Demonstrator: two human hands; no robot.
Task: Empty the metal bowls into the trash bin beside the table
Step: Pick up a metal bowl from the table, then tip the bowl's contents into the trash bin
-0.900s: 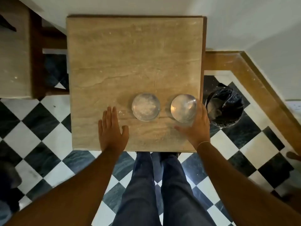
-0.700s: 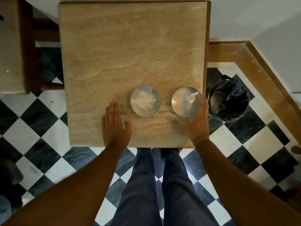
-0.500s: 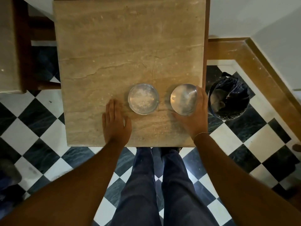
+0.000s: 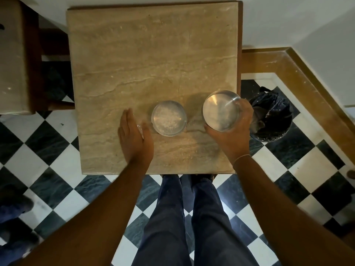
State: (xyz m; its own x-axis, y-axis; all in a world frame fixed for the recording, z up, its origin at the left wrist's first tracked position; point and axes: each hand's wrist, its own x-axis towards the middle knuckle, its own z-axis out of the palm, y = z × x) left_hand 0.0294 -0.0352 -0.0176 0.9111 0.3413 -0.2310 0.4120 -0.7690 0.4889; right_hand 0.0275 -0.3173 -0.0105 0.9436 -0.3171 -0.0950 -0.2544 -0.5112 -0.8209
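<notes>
Two round metal bowls are on or over the beige stone table (image 4: 149, 54). The left bowl (image 4: 169, 118) rests on the table and holds white grainy stuff. My right hand (image 4: 233, 135) grips the right bowl (image 4: 221, 110) by its right rim, lifted a little off the table near the right edge; a little white stuff lies inside. My left hand (image 4: 134, 139) hovers edge-on just left of the left bowl, fingers straight, holding nothing. The trash bin (image 4: 272, 116) with a black liner stands on the floor right of the table.
A second stone table (image 4: 13, 54) stands at the left with a gap between. The floor is black and white checked, with a brown border (image 4: 292, 66) by the wall. My legs (image 4: 184, 217) are at the table's near edge. A foot shows at the far left.
My right hand has closed on the right bowl and raised it off the table. My left hand has turned from flat on the table to edge-on beside the left bowl.
</notes>
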